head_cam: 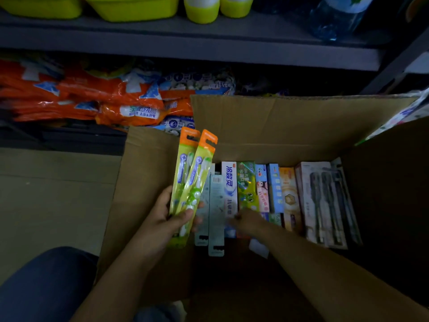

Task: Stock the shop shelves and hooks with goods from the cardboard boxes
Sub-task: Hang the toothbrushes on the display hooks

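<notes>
**Both hands at the open box, toothbrush packs in the left**

Left hand (170, 219) was what I saw first: its fingers and thumb were curled round the lower ends of two green toothbrush packs (191, 180) with orange hanger tops, holding them fanned slightly apart over the left inner edge of the cardboard box (267, 122). The packs stood tilted, their hanger ends pointing up toward the box's far flap, their lower ends hidden behind the thumb.

My right hand (246, 223) reached down into the box, just beside the left hand and lower. It was blurred, and I could not tell whether its fingers pinched anything or only touched the goods; it lay over the near ends of the toothpaste cartons (229, 182) standing in a row across the box's middle. Two grey-green carded packs (216, 217) lay between the two hands, against the left end of that row. At the right end of the row stood a pale box of dark toothbrushes (321, 203), well apart from both hands.

Beyond the box's far flap, orange plastic bags (92, 98) were stacked on the lower shelf. On the grey shelf (185, 43) above sat lime-green tubs (130, 8). A dark blue trouser leg (46, 287) filled the near left corner of the view.
</notes>
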The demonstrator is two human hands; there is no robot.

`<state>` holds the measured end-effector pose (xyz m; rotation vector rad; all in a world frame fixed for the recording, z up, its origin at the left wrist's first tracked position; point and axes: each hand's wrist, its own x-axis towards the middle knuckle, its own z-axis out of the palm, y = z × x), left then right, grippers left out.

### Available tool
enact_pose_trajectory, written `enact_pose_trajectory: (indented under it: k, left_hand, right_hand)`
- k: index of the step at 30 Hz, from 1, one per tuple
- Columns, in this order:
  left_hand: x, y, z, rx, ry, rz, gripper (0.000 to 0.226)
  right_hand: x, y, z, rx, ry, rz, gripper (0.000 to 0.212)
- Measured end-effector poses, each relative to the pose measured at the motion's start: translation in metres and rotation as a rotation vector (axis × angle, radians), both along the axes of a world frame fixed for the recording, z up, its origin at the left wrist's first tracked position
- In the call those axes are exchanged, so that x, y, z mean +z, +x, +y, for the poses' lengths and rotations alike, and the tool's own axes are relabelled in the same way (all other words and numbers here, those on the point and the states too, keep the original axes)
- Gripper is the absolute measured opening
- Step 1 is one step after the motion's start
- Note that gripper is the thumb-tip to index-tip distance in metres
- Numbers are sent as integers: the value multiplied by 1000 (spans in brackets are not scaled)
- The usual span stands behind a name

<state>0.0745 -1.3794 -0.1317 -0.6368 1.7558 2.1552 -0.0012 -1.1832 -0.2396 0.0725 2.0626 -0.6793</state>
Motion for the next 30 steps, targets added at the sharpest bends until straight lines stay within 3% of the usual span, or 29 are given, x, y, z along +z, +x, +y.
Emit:
enact_pose_trajectory:
  k: [5,10,14,17,20,23,26,30]
  left_hand:
    - [-4,1,-3,11,5,2,48]
    - [-6,0,-2,22,20,15,52]
    - [-8,-2,-1,29,36,3,52]
    - [-8,-3,1,15,45,3,51]
    - [-6,-4,3,17,51,-16,55]
    - [-6,-6,5,45,101,-33,47]
    - [-4,-10,6,59,117,-85,39]
    - [-1,-14,12,36,121,-138,38]
  right_hand:
    - [-24,56,-22,-589,-148,83,48]
    - [-31,59,-24,-877,-210,-82,39]
    - [-11,44,-15,-869,-394,-190,13]
    - [5,31,-8,-867,-463,-221,15]
    - [27,16,3,-898,-502,-393,14]
    - [51,2,22,-740,-542,-401,18]
    - [67,-1,40,-452,-536,-96,12]
    - [74,-9,61,61,-336,736,7]
